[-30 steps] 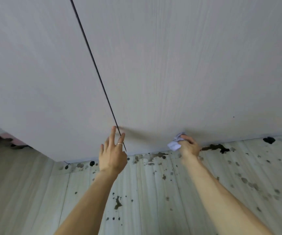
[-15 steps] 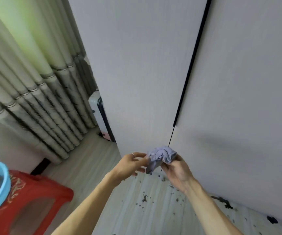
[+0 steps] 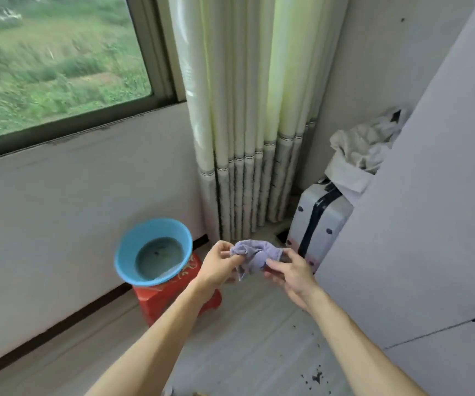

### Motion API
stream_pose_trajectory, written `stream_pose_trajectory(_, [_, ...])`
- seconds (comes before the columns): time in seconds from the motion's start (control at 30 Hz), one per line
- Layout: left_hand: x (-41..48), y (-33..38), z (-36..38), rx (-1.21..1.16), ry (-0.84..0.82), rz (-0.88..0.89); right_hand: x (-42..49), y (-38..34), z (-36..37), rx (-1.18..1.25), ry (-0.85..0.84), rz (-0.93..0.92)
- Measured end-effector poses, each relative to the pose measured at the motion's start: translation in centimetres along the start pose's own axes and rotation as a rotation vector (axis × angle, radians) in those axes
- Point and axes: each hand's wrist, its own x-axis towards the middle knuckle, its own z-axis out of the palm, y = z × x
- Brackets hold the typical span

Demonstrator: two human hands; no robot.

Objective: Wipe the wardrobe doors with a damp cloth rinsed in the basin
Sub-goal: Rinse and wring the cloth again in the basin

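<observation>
A crumpled lilac cloth point(image 3: 254, 254) hangs between both my hands in the middle of the view. My left hand point(image 3: 217, 267) pinches its left end and my right hand point(image 3: 290, 271) grips its right end from below. A blue basin point(image 3: 122, 260) holding murky water stands on a red plastic stool point(image 3: 170, 300) to the left of my hands, against the wall below the window. The pale grey wardrobe door point(image 3: 430, 224) fills the right side, close to my right forearm.
A silver suitcase point(image 3: 320, 221) with a black strap stands in the corner beside the wardrobe, with crumpled white fabric point(image 3: 364, 147) on top. Pale pleated curtains point(image 3: 256, 138) hang behind it. The light plank floor point(image 3: 247, 338) has dark spots near the wardrobe base.
The view has swung left from the wardrobe doors to the window corner. The cloth went from my right hand pressing it on the door to both hands holding it, near the basin.
</observation>
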Motion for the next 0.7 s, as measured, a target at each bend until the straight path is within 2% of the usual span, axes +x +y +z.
stream_pose_trajectory(0.13, [1.6,-1.5,-10.4,-0.092,0.128,-0.064,4.5,2.1,9.2,-0.282,0.022,-0.074])
stream_pose_trajectory(0.3, [2.6,-4.8,-20.7,-0.044,0.316,-0.106,8.5,4.4,18.8,-0.667,-0.040,-0.105])
stream_pose_trajectory(0.5, [5.7,-9.4,-26.4,-0.119,0.518,-0.255,13.5,8.1,26.0,-0.847,-0.102,-0.034])
stream_pose_trajectory(0.7, [12.4,-12.0,-29.9,0.015,0.586,-0.329,21.6,12.2,29.5,-1.109,-0.183,0.045])
